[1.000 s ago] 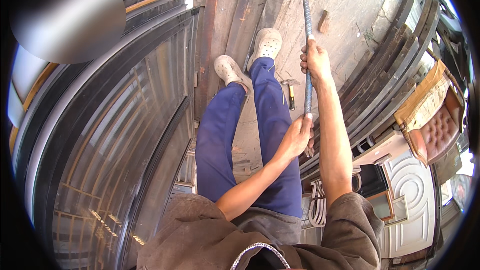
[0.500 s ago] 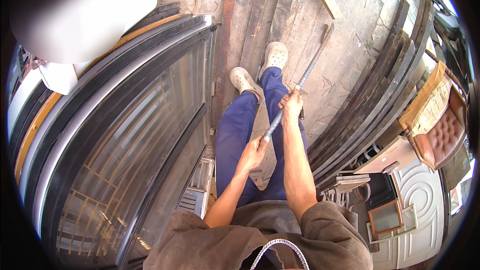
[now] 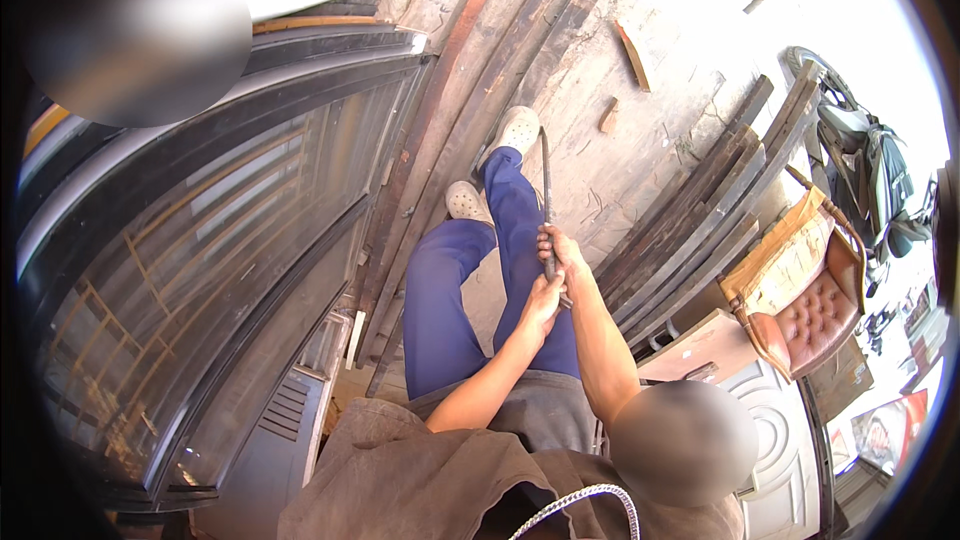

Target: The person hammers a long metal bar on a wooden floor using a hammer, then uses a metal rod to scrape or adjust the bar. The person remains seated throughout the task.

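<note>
I look down at my legs in blue trousers and pale perforated clogs on a concrete floor. Both hands grip a thin dark metal rod that runs from my hands down toward my right foot. My right hand holds it higher up, and my left hand closes around it just below, near my lap. The rod's far end lies close to the right clog.
A large dark arched metal frame with glass stands on the left. Long dark curved strips lie on the floor beside it, more strips on the right. A brown tufted chair, a white panelled door and a motorbike stand at the right.
The rod has swung down from pointing far ahead to lying near my right foot, and both hands have drawn in closer together toward my lap.
</note>
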Motion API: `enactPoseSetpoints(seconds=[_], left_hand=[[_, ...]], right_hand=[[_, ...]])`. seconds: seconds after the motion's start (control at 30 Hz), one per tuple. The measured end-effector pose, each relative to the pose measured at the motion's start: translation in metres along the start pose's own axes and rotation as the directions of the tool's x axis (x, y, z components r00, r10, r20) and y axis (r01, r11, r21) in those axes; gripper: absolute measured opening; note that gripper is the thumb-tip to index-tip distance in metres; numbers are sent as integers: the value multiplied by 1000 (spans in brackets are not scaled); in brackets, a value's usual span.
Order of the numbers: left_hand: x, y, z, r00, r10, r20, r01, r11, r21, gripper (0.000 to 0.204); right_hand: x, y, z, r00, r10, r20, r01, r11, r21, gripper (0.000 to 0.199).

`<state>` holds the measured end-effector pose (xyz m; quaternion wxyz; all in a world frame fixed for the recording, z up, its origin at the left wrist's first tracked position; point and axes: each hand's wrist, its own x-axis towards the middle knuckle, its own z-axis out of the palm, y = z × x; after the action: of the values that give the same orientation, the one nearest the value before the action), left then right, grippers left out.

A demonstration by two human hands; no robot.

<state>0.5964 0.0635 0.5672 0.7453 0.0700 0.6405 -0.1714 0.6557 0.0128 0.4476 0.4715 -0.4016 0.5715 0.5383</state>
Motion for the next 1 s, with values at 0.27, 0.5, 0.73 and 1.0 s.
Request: enactPoseSetpoints(seconds=[0.27,0.5,0.73,1.0], left_hand=[[-6,19,-26,984,90,153,-107,989,105,59],[-1,-13,-130,788,602,-127,-611,790,-50,55],[13,-245,-288,680,381,-627,-699,595,-397,42],[68,-516,-256,754,-304,-583,-449,409,-794,32]], right_hand=[[-20,-13,16,999,-22,44,27,992,-121,13],[-46,-59,-12,995,-35,98,77,881,-466,13],[-43,-48,-34,992,-124,-1,65,521,-851,11],[6,-28,-64,975,-59,216,224,308,-925,13]])
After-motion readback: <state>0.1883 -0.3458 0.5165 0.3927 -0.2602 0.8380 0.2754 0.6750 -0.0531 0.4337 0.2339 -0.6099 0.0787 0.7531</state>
